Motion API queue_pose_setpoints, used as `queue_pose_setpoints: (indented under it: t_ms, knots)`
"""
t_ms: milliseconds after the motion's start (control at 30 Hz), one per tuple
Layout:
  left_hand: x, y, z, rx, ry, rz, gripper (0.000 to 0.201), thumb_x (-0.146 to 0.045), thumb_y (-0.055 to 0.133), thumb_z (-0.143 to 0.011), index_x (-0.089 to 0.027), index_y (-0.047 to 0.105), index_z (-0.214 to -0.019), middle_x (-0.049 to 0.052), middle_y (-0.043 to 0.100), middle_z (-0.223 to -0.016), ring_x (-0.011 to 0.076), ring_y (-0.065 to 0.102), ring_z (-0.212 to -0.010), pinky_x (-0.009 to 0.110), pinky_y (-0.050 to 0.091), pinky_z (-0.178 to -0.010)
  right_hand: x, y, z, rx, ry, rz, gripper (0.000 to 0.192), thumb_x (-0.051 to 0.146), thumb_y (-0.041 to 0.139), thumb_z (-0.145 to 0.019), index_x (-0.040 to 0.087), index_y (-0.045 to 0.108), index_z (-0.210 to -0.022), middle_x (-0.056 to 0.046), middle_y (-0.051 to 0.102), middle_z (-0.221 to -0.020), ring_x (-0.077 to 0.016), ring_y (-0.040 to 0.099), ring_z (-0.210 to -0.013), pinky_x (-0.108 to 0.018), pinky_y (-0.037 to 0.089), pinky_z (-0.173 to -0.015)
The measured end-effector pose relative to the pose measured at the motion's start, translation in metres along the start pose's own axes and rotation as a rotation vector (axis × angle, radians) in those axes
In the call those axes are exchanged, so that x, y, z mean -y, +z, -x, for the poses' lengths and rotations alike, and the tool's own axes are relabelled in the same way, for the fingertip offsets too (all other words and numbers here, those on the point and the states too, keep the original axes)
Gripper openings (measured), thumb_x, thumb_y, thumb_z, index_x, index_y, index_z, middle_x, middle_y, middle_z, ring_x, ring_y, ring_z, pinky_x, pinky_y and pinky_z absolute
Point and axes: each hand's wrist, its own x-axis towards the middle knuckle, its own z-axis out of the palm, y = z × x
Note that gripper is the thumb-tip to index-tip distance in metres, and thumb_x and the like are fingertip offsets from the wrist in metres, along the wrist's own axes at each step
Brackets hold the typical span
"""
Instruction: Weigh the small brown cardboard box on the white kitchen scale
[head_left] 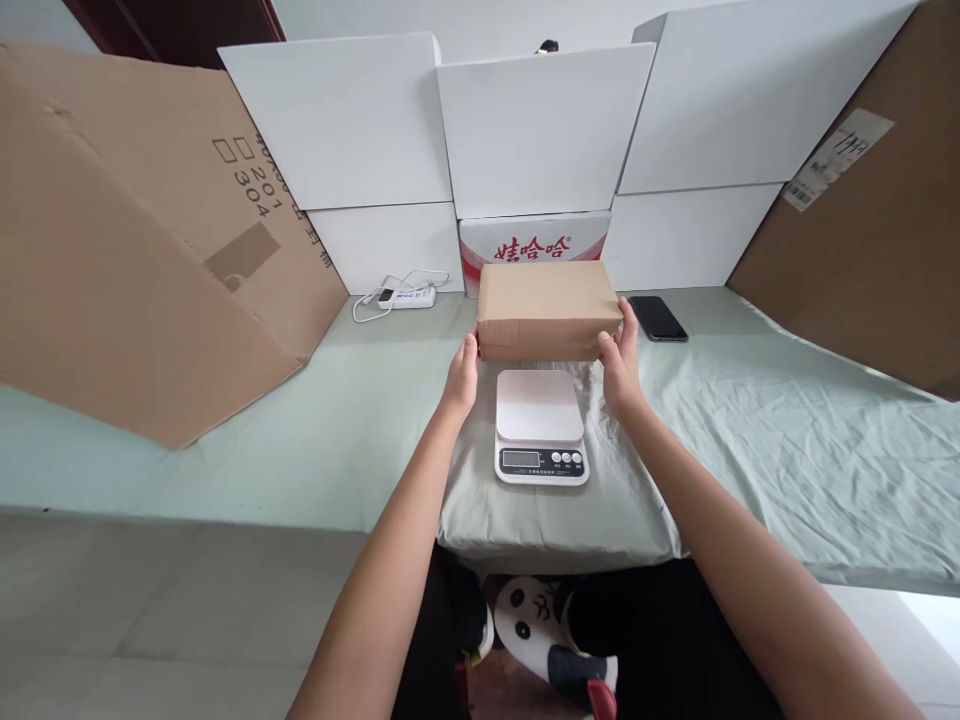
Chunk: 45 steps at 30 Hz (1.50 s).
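A plain brown cardboard box point(547, 305) sits just beyond a small white kitchen scale point(540, 425) on a pale green cloth-covered surface point(750, 420). My left hand point(463, 375) presses against the box's left end, and my right hand point(621, 360) grips its right end. Whether the box rests on the cloth or is lifted slightly, I cannot tell. The scale's platform is bare, its display and three buttons facing me.
A black phone point(658, 317) lies right of the box. A white power strip with cable point(405, 295) lies to the left. White boxes point(540, 130) and a red-lettered carton point(534, 243) line the back. Large brown cardboard sheets lean at left point(127, 250) and right point(877, 220).
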Motion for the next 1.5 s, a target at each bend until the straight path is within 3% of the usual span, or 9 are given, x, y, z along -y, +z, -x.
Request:
queue_pose_setpoints:
  t_ms: [200, 300, 367, 633, 833, 1067, 1267, 1400, 1500]
  knots:
    - [-0.018, -0.005, 0.036, -0.185, 0.106, -0.042, 0.072, -0.09, 0.04, -0.1, -0.026, 0.068, -0.117, 0.013, 0.079, -0.134, 0.0325, 0.073, -0.134, 0.044, 0.059, -0.112, 0.045, -0.018, 0.042, 0.015, 0.08, -0.003, 0.074, 0.071, 0.053, -0.102, 0.04, 0.034, -0.166, -0.012, 0.056, -0.162, -0.0357, 0.061, -0.143, -0.064, 0.054, -0.118]
    - [-0.022, -0.004, 0.063, -0.298, 0.088, -0.082, 0.07, -0.093, 0.04, -0.098, -0.026, 0.061, -0.094, 0.01, 0.077, -0.104, 0.0295, 0.076, -0.106, 0.041, 0.061, -0.093, 0.057, -0.026, 0.07, 0.016, 0.053, 0.055, 0.07, 0.073, 0.056, -0.101, 0.036, 0.043, -0.159, -0.014, 0.057, -0.157, -0.0356, 0.063, -0.136, -0.062, 0.057, -0.113]
    - [-0.023, -0.001, 0.079, -0.326, 0.048, -0.071, 0.07, -0.093, 0.038, -0.098, -0.027, 0.059, -0.091, 0.01, 0.075, -0.097, 0.0285, 0.075, -0.099, 0.04, 0.06, -0.086, 0.058, -0.031, 0.085, 0.014, 0.06, 0.088, 0.066, 0.072, 0.057, -0.102, 0.037, 0.046, -0.156, -0.014, 0.056, -0.158, -0.0348, 0.064, -0.132, -0.061, 0.059, -0.109]
    - [-0.028, 0.01, 0.096, -0.325, 0.005, -0.013, 0.066, -0.09, 0.043, -0.098, -0.027, 0.059, -0.09, 0.013, 0.082, -0.116, 0.0305, 0.079, -0.113, 0.043, 0.063, -0.092, 0.057, -0.041, 0.102, -0.022, 0.059, 0.145, 0.06, 0.069, 0.058, -0.103, 0.037, 0.05, -0.153, -0.013, 0.058, -0.156, -0.034, 0.065, -0.127, -0.058, 0.062, -0.101]
    - [-0.029, 0.011, 0.098, -0.427, 0.001, -0.003, 0.062, -0.086, 0.047, -0.099, -0.026, 0.058, -0.087, 0.012, 0.082, -0.108, 0.0281, 0.079, -0.108, 0.04, 0.064, -0.091, 0.062, -0.04, 0.097, 0.005, 0.021, 0.171, 0.056, 0.068, 0.054, -0.104, 0.034, 0.052, -0.149, -0.014, 0.062, -0.148, -0.0318, 0.067, -0.117, -0.055, 0.064, -0.094]
    - [-0.028, 0.008, 0.095, -0.428, -0.004, -0.035, 0.062, -0.084, 0.044, -0.102, -0.026, 0.06, -0.088, 0.012, 0.08, -0.102, 0.0278, 0.079, -0.101, 0.041, 0.064, -0.087, 0.06, -0.04, 0.1, 0.012, 0.0, 0.174, 0.056, 0.066, 0.056, -0.104, 0.033, 0.052, -0.15, -0.015, 0.062, -0.148, -0.0323, 0.068, -0.117, -0.055, 0.067, -0.089]
    - [-0.026, 0.006, 0.093, -0.421, -0.022, -0.043, 0.06, -0.08, 0.042, -0.104, -0.025, 0.064, -0.096, 0.015, 0.082, -0.111, 0.0302, 0.08, -0.109, 0.043, 0.065, -0.093, 0.058, -0.04, 0.1, 0.016, -0.017, 0.188, 0.057, 0.065, 0.058, -0.104, 0.033, 0.053, -0.151, -0.016, 0.064, -0.147, -0.034, 0.07, -0.12, -0.057, 0.067, -0.09]
    - [-0.032, -0.007, 0.087, -0.527, 0.034, -0.029, 0.044, -0.066, 0.043, -0.107, -0.026, 0.06, -0.1, 0.016, 0.08, -0.134, 0.027, 0.074, -0.136, 0.043, 0.058, -0.116, 0.063, -0.055, 0.09, -0.14, -0.08, 0.211, 0.067, 0.07, 0.053, -0.104, 0.038, 0.046, -0.162, -0.017, 0.061, -0.154, -0.0392, 0.07, -0.129, -0.062, 0.064, -0.094]
    - [-0.036, -0.026, 0.077, -0.619, 0.063, -0.018, 0.037, -0.059, 0.039, -0.108, -0.027, 0.058, -0.099, 0.014, 0.08, -0.14, 0.0237, 0.071, -0.143, 0.041, 0.056, -0.118, 0.062, -0.07, 0.079, -0.329, -0.073, 0.155, 0.062, 0.068, 0.049, -0.105, 0.043, 0.047, -0.161, -0.015, 0.062, -0.151, -0.0396, 0.071, -0.129, -0.063, 0.062, -0.095]
